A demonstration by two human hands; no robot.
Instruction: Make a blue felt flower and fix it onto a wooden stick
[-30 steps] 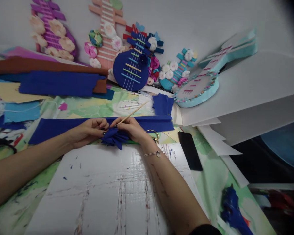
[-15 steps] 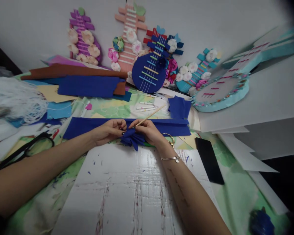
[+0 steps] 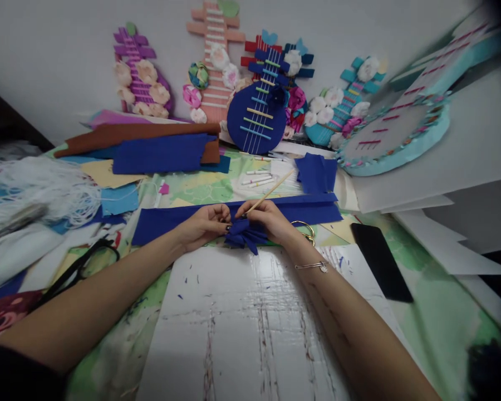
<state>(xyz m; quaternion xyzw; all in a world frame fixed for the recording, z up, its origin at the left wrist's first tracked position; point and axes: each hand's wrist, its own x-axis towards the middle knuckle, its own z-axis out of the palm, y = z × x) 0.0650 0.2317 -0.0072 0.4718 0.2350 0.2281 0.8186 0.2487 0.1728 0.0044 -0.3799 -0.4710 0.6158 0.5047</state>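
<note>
Just beyond the white board, both hands meet at a gathered blue crepe paper flower [image 3: 246,236], its folded petals fanning toward me. My left hand [image 3: 204,227] is closed, thumb and fingers pinching the flower's left side. A thin wooden stick [image 3: 272,191] slants up and away from my right hand [image 3: 270,220], whose closed fingers grip it against the flower. The fingertips partly hide how paper and stick meet. Behind the hands lies a long blue paper strip [image 3: 162,218]. Gold-handled scissors [image 3: 307,229] rest beside my right wrist, their blades hidden.
A scratched white board [image 3: 234,323] with blue scraps lies in front. To the right are a black phone [image 3: 382,262] and folded white boards [image 3: 434,189]. Glasses [image 3: 94,259] and tangled white string [image 3: 54,189] sit left. Several decorated paper lutes, including a blue one [image 3: 256,117], lean against the wall.
The camera has turned a little, so most of the scene sits further right. Both hands keep their hold on the blue paper flower and the stick, with little visible movement.
</note>
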